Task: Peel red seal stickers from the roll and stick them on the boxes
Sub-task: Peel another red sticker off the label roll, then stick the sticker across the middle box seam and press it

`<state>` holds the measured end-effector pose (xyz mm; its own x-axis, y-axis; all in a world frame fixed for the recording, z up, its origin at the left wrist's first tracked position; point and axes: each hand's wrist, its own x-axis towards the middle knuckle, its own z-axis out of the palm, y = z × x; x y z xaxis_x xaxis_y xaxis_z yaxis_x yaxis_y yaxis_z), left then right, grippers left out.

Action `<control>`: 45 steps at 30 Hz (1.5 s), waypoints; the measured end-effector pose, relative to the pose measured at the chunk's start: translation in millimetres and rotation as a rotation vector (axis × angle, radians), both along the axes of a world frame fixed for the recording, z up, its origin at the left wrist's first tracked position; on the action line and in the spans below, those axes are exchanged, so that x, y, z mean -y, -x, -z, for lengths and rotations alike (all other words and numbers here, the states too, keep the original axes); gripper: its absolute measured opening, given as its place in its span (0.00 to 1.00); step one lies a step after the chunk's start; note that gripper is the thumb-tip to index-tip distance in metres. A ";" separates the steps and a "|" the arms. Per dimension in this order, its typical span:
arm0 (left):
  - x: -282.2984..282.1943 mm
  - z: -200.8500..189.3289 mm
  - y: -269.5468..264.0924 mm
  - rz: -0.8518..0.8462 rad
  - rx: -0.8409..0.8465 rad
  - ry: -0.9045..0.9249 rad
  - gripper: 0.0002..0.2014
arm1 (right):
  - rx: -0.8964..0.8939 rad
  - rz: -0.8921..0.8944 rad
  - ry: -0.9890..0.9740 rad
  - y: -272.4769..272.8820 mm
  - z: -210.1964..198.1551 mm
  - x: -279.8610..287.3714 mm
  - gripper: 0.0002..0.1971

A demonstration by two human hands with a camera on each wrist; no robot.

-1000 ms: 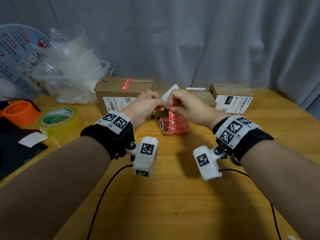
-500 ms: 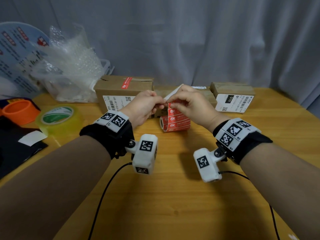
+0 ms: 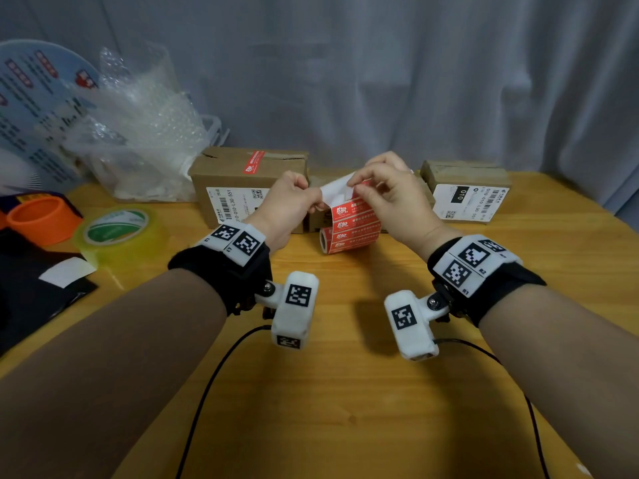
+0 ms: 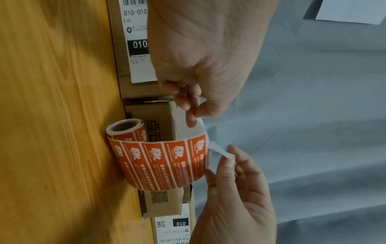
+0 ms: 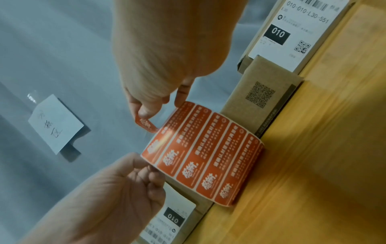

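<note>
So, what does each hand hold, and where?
Left hand pinches the backing strip by its white end; right hand pinches the red seal sticker by its peeled corner.

wood table [image 3: 345,392] | yellowish tape roll [image 3: 119,233] left | orange ring [image 3: 43,219] beside it | bubble wrap [image 3: 138,133] behind | grey curtain [image 3: 415,81] backdrop

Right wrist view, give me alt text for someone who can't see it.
The right hand pinches the lifted corner of a red seal sticker, peeling it off the unrolled strip of stickers, whose free end the left hand holds. Behind the strip, labelled cardboard boxes stand in a row on a wooden table.
</note>
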<state>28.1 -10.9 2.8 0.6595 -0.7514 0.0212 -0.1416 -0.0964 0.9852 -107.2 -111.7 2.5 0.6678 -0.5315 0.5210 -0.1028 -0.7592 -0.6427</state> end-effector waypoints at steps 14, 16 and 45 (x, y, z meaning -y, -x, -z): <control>-18.3 9.8 -2.3 0.123 0.260 -0.152 0.07 | 0.335 0.099 -0.069 21.8 -12.8 2.8 0.13; -20.3 8.1 0.5 0.118 0.283 -0.129 0.09 | 0.424 0.138 -0.096 23.6 -15.7 2.5 0.12; 16.2 -15.9 22.8 0.189 0.641 -0.167 0.10 | -0.154 -0.223 -0.400 27.2 -6.1 6.3 0.25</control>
<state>5.4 -27.0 18.7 0.4125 -0.8795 0.2373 -0.7208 -0.1558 0.6754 -134.4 -118.0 8.5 0.8417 -0.5050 0.1912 -0.0825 -0.4703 -0.8787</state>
